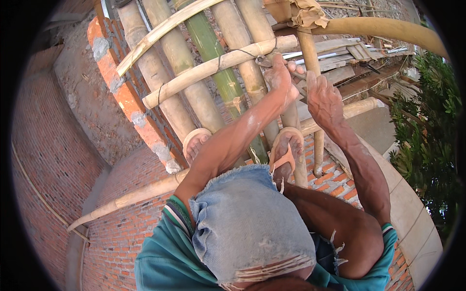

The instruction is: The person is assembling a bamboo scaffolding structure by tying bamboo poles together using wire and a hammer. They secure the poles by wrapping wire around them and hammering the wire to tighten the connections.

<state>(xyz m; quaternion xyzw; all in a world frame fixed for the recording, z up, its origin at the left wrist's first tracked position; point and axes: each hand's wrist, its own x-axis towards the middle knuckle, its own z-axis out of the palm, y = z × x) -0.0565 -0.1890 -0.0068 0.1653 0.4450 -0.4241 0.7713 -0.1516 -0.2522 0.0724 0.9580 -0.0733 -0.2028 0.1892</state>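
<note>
My left hand (281, 80) is closed around a metal hand tool (263, 61) that looks like pincers, its head beside my thumb. The tool lies close to a dark wire tie (275, 45) near the right end of a bamboo crosspiece (218, 65). My right hand (324, 99) is closed at the handle side of the tool; its fingers partly hide what they grip. Behind that hand stands an upright bamboo pole (318, 150). Under the crosspiece run several lengthwise bamboo poles, one of them green (206, 39), with more wire ties at the crossings.
My sandalled feet (284, 155) stand on the bamboo poles. Left of them is a brick wall edge (128, 97) with mortar lumps. A long pole (131, 194) crosses below, over brickwork (111, 242). A thick pole (383, 31), boards (335, 60) and leafy branches (427, 111) lie right.
</note>
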